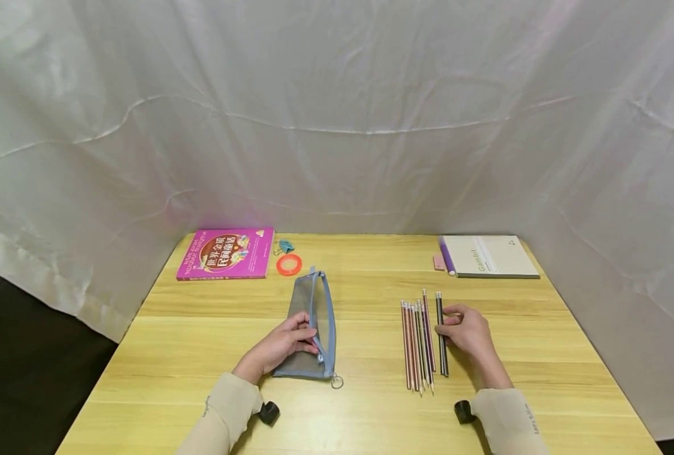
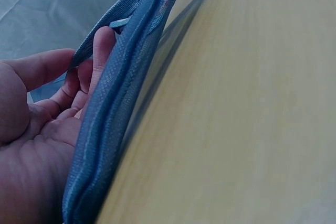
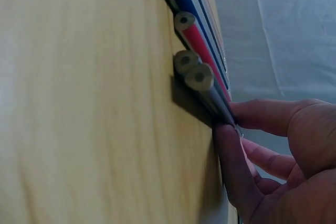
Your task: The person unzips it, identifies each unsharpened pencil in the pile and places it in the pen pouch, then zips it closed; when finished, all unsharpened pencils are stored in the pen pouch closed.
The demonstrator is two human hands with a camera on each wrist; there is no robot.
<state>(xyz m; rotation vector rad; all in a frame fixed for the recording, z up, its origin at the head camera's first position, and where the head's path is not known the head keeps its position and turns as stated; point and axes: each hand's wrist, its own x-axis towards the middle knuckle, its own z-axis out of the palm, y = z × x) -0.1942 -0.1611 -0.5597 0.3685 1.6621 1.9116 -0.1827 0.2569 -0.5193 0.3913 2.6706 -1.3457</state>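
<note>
A grey mesh pencil case with a blue zipper edge lies on the wooden table. My left hand rests on it, fingers curled over its zipper edge. Several pencils lie side by side to the right. My right hand pinches the rightmost dark pencil between thumb and fingertips, with the pencil still on the table. The right wrist view shows the unsharpened pencil ends up close.
A pink book lies at the back left, with an orange tape ring and binder clips beside it. A notebook, a purple pen and a pink eraser sit at the back right. White cloth surrounds the table.
</note>
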